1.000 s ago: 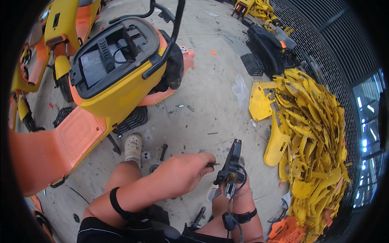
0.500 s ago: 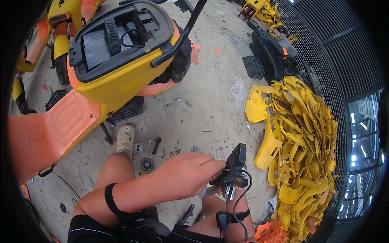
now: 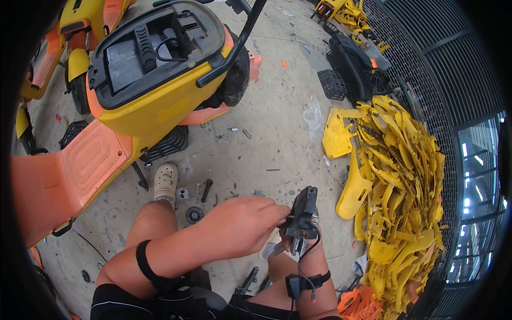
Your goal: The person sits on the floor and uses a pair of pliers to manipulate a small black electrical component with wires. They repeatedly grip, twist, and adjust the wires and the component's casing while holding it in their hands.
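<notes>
A black plastic part (image 3: 304,208) with a metal bracket on its underside and a thin black cable (image 3: 300,266) hangs over my lap. My right hand (image 3: 288,241) grips it from below, mostly hidden behind it. My left hand (image 3: 248,221) reaches across from the left, its fingertips pinched at the part's upper left edge. Whether those fingers also hold something small cannot be seen. A pale metal piece (image 3: 279,248) sticks out below the hands. The cable's loose connector end (image 3: 313,296) dangles beside my right wrist.
A yellow and orange scooter (image 3: 160,106) stands at the left, its seat compartment uncovered. On the floor lie a black wheel-like disc (image 3: 194,215), a black lever (image 3: 207,190) and a small spanner (image 3: 197,191). Yellow panels (image 3: 397,176) pile up at the right, black baskets (image 3: 346,64) behind.
My hands have shifted slightly left with the black part, which has turned a little. The cable's loose end now hangs closer to my right wrist.
</notes>
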`<state>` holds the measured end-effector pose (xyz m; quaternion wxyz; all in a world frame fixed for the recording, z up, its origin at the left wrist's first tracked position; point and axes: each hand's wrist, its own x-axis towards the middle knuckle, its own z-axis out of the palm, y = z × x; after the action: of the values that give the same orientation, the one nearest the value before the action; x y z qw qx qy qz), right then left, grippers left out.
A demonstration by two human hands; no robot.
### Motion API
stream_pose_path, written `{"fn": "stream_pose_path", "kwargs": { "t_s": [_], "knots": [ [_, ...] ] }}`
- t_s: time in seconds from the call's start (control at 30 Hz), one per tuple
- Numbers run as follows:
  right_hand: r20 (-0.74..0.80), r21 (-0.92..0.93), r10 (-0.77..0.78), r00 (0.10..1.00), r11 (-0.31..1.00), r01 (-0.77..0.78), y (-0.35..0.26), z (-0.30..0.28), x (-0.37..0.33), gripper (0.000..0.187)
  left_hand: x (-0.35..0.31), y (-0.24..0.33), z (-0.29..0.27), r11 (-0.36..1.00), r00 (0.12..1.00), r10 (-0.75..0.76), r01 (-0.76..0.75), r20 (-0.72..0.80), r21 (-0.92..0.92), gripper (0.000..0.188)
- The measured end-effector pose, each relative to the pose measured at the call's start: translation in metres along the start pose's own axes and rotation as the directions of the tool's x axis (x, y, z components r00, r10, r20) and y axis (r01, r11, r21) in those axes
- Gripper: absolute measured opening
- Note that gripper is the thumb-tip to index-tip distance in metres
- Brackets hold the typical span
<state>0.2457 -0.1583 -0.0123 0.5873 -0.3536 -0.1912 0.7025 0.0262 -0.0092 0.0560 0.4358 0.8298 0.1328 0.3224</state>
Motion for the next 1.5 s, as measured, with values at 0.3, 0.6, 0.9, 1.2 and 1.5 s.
{"fn": "stream_pose_path", "kwargs": {
  "t_s": [0.3, 0.6, 0.9, 1.2, 1.5],
  "knots": [
    [-0.039, -0.21, -0.015, 0.999, 0.978, 0.007, -0.004, 0.002, -0.004, 0.07, -0.002, -0.004, 0.0, 0.982, 0.997, -0.067, 0.071, 0.033, -0.177, 0.019],
    [-0.025, -0.181, -0.001, 1.0, 0.984, -0.003, -0.002, 0.001, -0.003, 0.077, 0.001, 0.002, -0.002, 0.997, 0.995, -0.068, 0.069, 0.078, -0.018, 0.022],
    [-0.003, -0.219, -0.019, 1.0, 0.976, 0.018, -0.004, 0.003, -0.004, 0.073, 0.0, -0.006, 0.007, 0.998, 0.995, -0.062, 0.065, 0.078, -0.027, 0.025],
    [0.067, 0.011, -0.047, 0.997, 0.999, 0.046, 0.009, -0.001, 0.001, 0.061, 0.005, 0.004, 0.009, 0.974, 0.998, 0.065, -0.064, 0.003, 0.219, 0.034],
    [0.074, -0.075, -0.016, 0.997, 0.997, 0.022, 0.002, 0.008, 0.004, 0.063, 0.001, -0.003, 0.018, 0.978, 0.998, 0.049, -0.04, -0.04, 0.203, 0.038]
  ]
}}
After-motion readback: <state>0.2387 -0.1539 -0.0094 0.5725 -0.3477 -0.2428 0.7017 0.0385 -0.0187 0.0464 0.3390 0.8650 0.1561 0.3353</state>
